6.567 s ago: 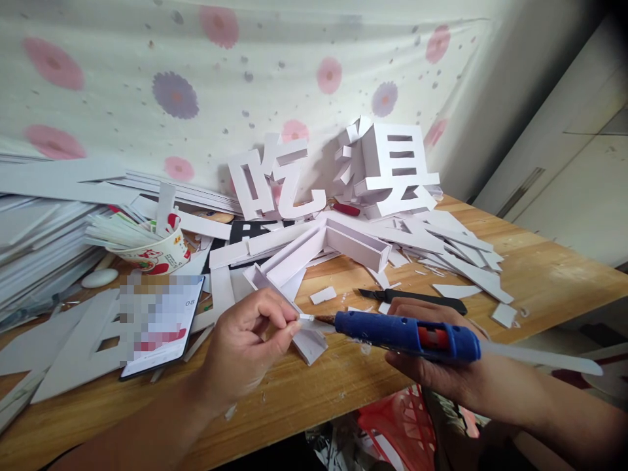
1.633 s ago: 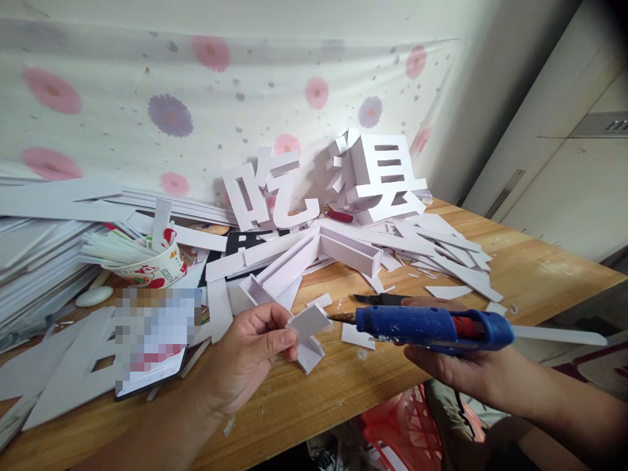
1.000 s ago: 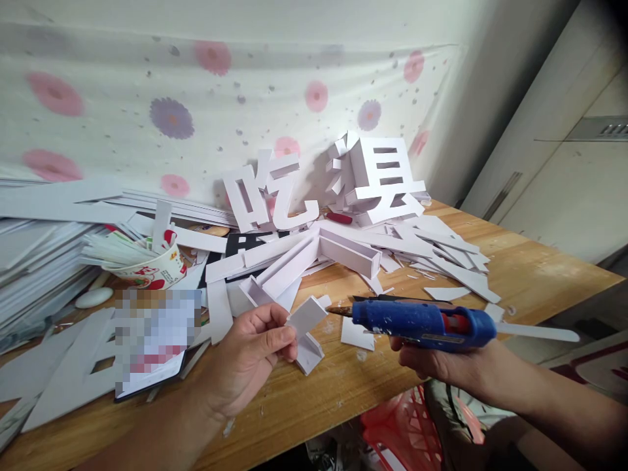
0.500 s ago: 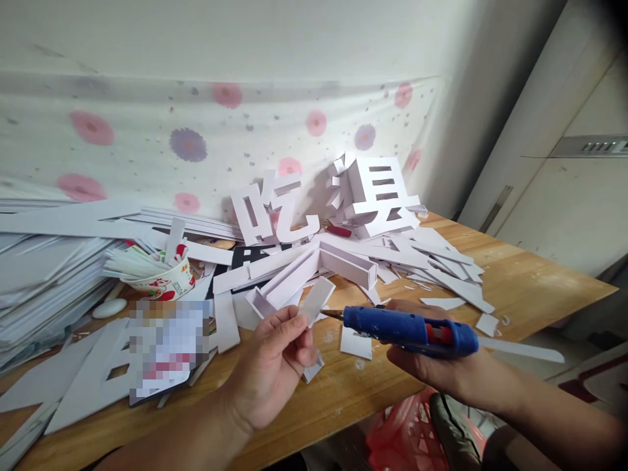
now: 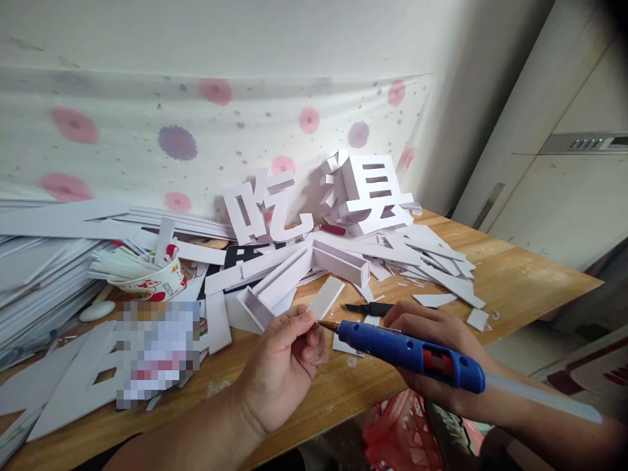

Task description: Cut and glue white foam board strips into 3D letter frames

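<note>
Your two hands are apart, each closed on something of its own, over the middle of the bench toward its front edge. Your left hand pinches a small white board piece between thumb and fingers, tilted so that its free end points toward the back edge. Your right hand is wrapped around a blue glue gun, with a translucent glue stick jutting from its rear. The gun's nozzle points at the lower end of the piece, right by your left fingertips; you cannot tell here whether it touches.

Just behind the gun, a black knife lies on the bench. Farther back is an angled, open white channel form. Near the back edge, in front of a flowered sheet, you have two raised white characters, the left one leaning and the right one deeper and boxier. White offcuts are heaped from there toward the right end. On the left side you see a printed paper bowl full of strips, a white oval object and stacked boards running to the left end. Below the front edge is a red basket.
</note>
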`<state>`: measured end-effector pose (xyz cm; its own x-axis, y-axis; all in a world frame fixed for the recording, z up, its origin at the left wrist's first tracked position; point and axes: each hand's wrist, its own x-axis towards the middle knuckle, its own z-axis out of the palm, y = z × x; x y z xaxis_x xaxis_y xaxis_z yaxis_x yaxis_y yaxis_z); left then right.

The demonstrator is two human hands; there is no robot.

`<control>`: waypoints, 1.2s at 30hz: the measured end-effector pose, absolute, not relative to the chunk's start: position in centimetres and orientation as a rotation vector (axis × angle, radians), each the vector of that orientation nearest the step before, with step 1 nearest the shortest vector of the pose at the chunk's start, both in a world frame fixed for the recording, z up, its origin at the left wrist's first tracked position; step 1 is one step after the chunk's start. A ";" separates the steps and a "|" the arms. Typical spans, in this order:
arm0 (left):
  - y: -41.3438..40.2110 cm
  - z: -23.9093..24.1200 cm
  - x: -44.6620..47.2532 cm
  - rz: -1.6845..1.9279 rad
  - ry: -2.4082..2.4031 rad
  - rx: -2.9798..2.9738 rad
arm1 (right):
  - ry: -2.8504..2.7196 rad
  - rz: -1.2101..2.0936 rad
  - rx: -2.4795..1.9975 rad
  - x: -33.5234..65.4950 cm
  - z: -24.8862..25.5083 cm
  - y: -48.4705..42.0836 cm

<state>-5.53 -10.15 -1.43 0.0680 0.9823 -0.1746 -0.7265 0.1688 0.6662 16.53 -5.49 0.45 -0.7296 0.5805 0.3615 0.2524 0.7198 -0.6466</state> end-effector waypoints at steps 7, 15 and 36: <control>-10.4 -1.5 -5.5 1.348 0.662 0.428 | -2.401 0.743 -0.659 16.6 0.2 -5.5; -10.4 -1.2 -5.5 1.320 0.626 0.395 | -2.401 0.660 -0.702 17.0 0.2 -5.5; -10.5 -1.2 -5.7 1.292 0.606 0.379 | -2.268 0.538 -0.672 17.4 0.0 -4.7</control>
